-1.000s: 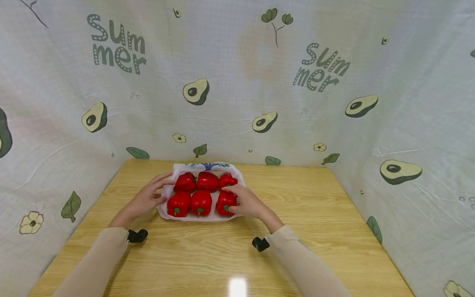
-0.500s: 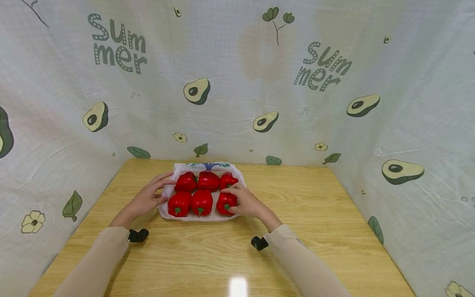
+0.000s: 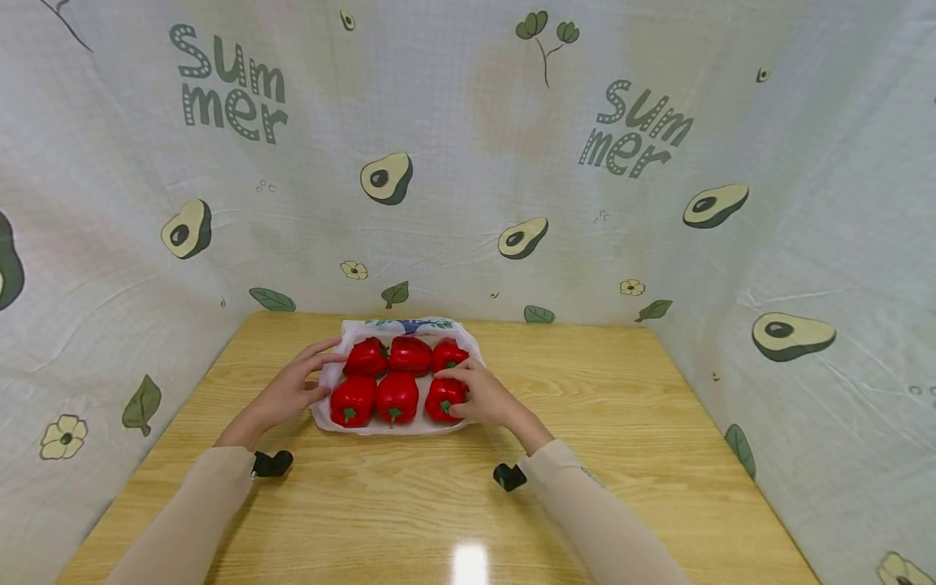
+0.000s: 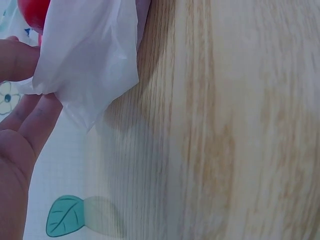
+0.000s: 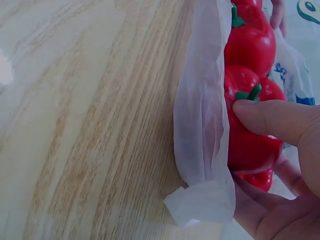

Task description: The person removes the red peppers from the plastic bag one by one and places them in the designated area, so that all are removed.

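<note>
Several red bell peppers (image 3: 397,398) with green stems lie in two rows inside an opened white plastic bag (image 3: 420,426). My right hand (image 3: 491,396) grips the front right bell pepper (image 3: 441,396). Its thumb presses beside the green stem and its fingers reach round the far side, as the right wrist view shows. My left hand (image 3: 289,392) rests against the bag's left side, thumb and fingers spread apart. In the left wrist view, the fingertips touch the white plastic (image 4: 90,60), and a red pepper (image 4: 34,12) shows behind it.
The wooden table (image 3: 380,504) extends around the bag on all sides. A cloth curtain (image 3: 453,106) printed with avocados and lettering encloses the table's back and sides. Black wrist cameras (image 3: 272,464) sit under both cuffs.
Both hands keep their places at the bag and the peppers lie as before. Only a slight shift of the head view shows.
</note>
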A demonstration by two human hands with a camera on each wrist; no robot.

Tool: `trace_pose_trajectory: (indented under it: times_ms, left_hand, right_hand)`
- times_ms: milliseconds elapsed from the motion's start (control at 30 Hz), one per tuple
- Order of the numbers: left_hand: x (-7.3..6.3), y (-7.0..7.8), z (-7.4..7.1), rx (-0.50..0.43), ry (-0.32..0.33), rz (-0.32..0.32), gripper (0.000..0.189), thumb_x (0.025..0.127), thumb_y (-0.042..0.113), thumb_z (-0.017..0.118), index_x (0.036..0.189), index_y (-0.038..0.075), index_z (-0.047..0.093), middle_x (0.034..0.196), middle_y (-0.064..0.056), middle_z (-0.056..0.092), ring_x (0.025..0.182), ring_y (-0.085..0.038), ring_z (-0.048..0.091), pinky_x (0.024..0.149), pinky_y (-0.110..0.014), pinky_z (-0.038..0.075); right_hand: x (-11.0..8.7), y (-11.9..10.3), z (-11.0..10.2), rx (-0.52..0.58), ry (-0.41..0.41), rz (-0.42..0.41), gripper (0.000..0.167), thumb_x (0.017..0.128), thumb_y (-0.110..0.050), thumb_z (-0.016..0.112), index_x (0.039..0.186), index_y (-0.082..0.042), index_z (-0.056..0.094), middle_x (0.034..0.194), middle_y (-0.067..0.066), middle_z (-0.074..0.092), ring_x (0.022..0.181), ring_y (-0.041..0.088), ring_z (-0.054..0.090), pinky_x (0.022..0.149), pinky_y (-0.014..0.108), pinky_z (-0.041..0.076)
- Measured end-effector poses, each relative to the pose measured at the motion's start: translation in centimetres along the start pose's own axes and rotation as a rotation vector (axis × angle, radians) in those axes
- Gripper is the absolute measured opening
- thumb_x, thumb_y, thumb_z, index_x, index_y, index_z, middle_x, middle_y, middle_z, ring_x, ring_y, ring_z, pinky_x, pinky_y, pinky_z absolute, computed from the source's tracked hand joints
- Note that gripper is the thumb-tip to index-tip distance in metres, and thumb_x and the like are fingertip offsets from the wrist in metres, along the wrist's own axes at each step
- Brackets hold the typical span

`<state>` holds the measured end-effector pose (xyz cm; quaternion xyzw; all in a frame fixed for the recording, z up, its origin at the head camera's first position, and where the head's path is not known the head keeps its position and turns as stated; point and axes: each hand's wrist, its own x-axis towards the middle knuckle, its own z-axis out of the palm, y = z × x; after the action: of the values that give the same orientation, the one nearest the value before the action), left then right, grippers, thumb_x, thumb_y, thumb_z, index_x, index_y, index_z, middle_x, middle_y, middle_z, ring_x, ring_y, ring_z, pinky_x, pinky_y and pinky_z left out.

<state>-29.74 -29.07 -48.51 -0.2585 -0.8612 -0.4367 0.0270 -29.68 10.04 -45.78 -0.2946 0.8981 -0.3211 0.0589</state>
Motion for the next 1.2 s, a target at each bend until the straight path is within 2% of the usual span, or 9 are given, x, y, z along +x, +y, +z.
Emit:
trace_pose_trajectory:
  times_ms: [467,733,867,1033,1200]
  left_hand:
    - [0.1,-0.3,0.2,0.032,0.018,-0.005,0.058,0.093,-0.019,0.067,0.146,0.003,0.059,0.172,-0.015,0.027,0.152,-0.049,0.031,0.099,-0.066,0.055]
    - [0.2,-0.5,0.3,0.023,0.018,-0.01,0.058,0.093,-0.018,0.067,0.146,0.004,0.06,0.173,-0.014,0.027,0.153,-0.048,0.031,0.1,-0.065,0.054]
    - [0.1,-0.5,0.3,0.025,0.019,-0.009,0.058,0.093,-0.018,0.067,0.146,0.004,0.06,0.172,-0.014,0.028,0.153,-0.048,0.032,0.1,-0.064,0.055]
    - [0.1,-0.1,0.3,0.029,0.017,-0.006,0.057,0.094,-0.017,0.067,0.146,0.004,0.06,0.173,-0.014,0.027,0.153,-0.048,0.031,0.099,-0.063,0.055]
    - [0.0,0.2,0.3,0.029,0.018,-0.018,0.057,0.094,-0.017,0.066,0.147,0.003,0.059,0.173,-0.014,0.026,0.154,-0.047,0.031,0.1,-0.062,0.055]
  right_hand:
    - [-0.3,-0.5,0.7,-0.005,0.072,0.018,0.057,0.087,-0.003,0.085,0.14,-0.015,0.069,0.124,0.007,0.057,0.12,0.027,0.056,0.098,0.043,0.062]
    - [-0.8,-0.6,0.7,0.024,0.101,0.025,0.057,0.087,0.0,0.085,0.139,-0.015,0.069,0.126,0.006,0.058,0.115,0.024,0.057,0.094,0.038,0.064]
    - [-1.4,-1.4,0.0,0.068,0.105,0.005,0.058,0.087,0.0,0.084,0.141,-0.016,0.068,0.13,0.005,0.057,0.116,0.024,0.056,0.092,0.037,0.064]
    - [-2.1,-2.2,-1.5,0.07,0.134,-0.036,0.059,0.088,0.002,0.083,0.141,-0.016,0.068,0.133,0.006,0.058,0.123,0.025,0.057,0.092,0.037,0.064]
    - [-2.9,-1.9,-3.2,0.081,0.17,-0.035,0.059,0.087,0.006,0.082,0.141,-0.016,0.069,0.132,0.007,0.058,0.121,0.026,0.06,0.088,0.033,0.065]
